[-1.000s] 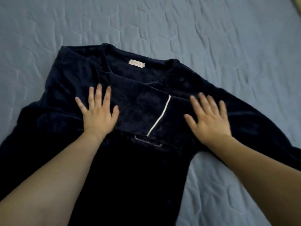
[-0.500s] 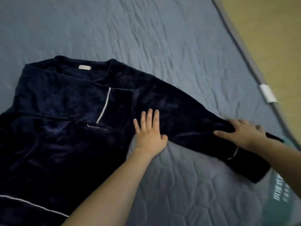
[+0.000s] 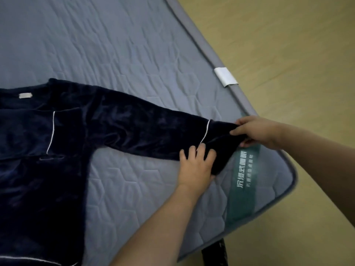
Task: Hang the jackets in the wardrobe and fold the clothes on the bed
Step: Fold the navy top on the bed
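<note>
A dark navy fleece top point(image 3: 48, 150) with thin white piping lies flat on the blue quilted bed point(image 3: 115, 45). Its body runs off the left edge of the view. One sleeve point(image 3: 146, 131) stretches out to the right, toward the bed's corner. My right hand point(image 3: 255, 131) grips the end of the cuff point(image 3: 221, 143), fingers curled round the fabric. My left hand point(image 3: 197, 164) holds the near edge of the same cuff, fingers on top and thumb beneath it.
The bed's edge runs diagonally at the right, with wooden floor point(image 3: 288, 45) beyond it. A white tag point(image 3: 225, 76) sits on the edge and a green printed band point(image 3: 244, 181) crosses the corner. A dark strap point(image 3: 215, 254) shows below the corner.
My view swung right along the sleeve. The left hand slid from the armpit area out to the cuff. The right hand pulled the cuff straight toward the bed's corner and now grips its end.
</note>
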`<state>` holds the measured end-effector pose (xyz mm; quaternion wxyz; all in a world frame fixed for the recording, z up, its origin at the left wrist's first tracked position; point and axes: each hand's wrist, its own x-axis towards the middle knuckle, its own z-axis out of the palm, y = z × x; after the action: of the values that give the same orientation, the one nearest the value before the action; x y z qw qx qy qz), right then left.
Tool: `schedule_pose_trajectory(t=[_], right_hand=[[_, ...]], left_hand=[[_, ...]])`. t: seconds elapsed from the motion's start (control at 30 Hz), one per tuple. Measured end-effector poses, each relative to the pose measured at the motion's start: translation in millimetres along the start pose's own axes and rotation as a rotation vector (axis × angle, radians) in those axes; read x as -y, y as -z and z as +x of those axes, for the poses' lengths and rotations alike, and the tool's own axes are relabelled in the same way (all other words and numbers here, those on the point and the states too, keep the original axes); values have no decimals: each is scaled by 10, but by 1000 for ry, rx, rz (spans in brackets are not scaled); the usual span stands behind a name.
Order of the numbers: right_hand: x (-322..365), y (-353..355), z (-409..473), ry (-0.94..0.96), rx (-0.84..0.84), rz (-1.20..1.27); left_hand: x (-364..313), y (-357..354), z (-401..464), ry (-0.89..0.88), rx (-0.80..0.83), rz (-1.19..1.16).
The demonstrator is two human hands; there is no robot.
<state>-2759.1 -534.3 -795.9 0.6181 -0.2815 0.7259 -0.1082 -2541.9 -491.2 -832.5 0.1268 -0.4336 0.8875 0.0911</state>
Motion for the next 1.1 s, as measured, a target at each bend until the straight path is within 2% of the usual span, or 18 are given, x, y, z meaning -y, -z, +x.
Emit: schedule_pose_trajectory(t=[0.07, 0.1, 0.2, 0.3, 0.43, 0.57, 0.63, 0.7, 0.8, 0.87, 0.93, 1.0, 1.03, 1.1], right_hand=[[17, 28, -99, -8, 28, 100], [52, 32, -152, -15, 33, 139], [276, -15, -323, -44, 30, 349], [716, -233, -491, 2, 79, 459], [1550, -1024, -627, 140, 84, 440], [2478, -2182, -699, 207, 138, 455], [2927, -2800, -700, 228, 211, 458], [3355, -3402, -682, 279, 206, 453], [3811, -4188, -534, 436, 56, 376], [3907, -4593, -310, 561, -170, 51], [3789, -4866, -56, 490, -346, -313], [3523, -5064, 240, 334, -392, -466], [3366, -5139, 383, 260, -400, -511], [3056, -5252, 630, 141, -408, -555]], left_hand=[[-8, 36, 58, 41, -22, -112], [23, 84, 67, 49, -39, -263], [224, 405, -23, 182, -159, -943], [618, 807, -219, 492, -258, -1519], [1396, 1078, -564, 765, -314, -1824], [2393, 1264, -981, 943, -463, -1960], [3021, 1335, -1182, 971, -561, -2024], [3727, 1397, -1388, 962, -633, -2075], [4905, 1410, -1639, 982, -702, -2045], [5708, 1363, -1825, 1051, -732, -2017], [6329, 1211, -1995, 1151, -604, -1885], [6726, 868, -2107, 1309, -380, -1631], [6846, 659, -2116, 1357, -350, -1499], [6956, 316, -2034, 1302, -389, -1326]])
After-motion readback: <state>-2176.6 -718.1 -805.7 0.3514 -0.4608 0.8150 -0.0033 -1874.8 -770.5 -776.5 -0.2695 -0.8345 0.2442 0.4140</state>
